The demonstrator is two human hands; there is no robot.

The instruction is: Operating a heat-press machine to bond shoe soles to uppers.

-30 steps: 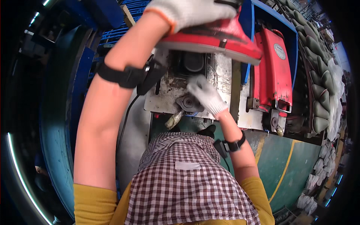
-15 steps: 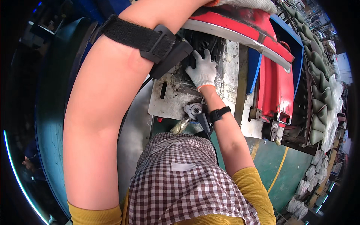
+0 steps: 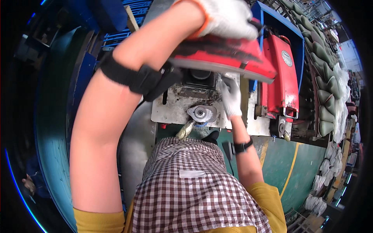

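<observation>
My left hand (image 3: 232, 18), in a white glove with an orange cuff, is closed on the near end of a red machine lid (image 3: 227, 52), by a black handle (image 3: 254, 25). The lid hangs raised and tilted over a metal machine bed (image 3: 171, 110). To the right of a dark square mould (image 3: 199, 79), my right hand (image 3: 231, 97), gloved too, points away from me along the bed. Its fingers look stretched out with nothing plainly in them; the tips are blurred close under the lid's edge. Nearer to me sits a round metal clamp (image 3: 200, 113) with a wrapped handle (image 3: 185, 130).
A second red machine lid (image 3: 280, 73) stands lowered on the right, inside a blue frame (image 3: 298, 42). Beyond it runs a rack of grey-green padded pieces (image 3: 324, 73) beside clear plastic. Blue wire racking (image 3: 116, 39) shows at the far left.
The red lid has come lower and nearer with my left hand on it. My right hand has drawn out of the mould area to the right, its spread fingers now closer together.
</observation>
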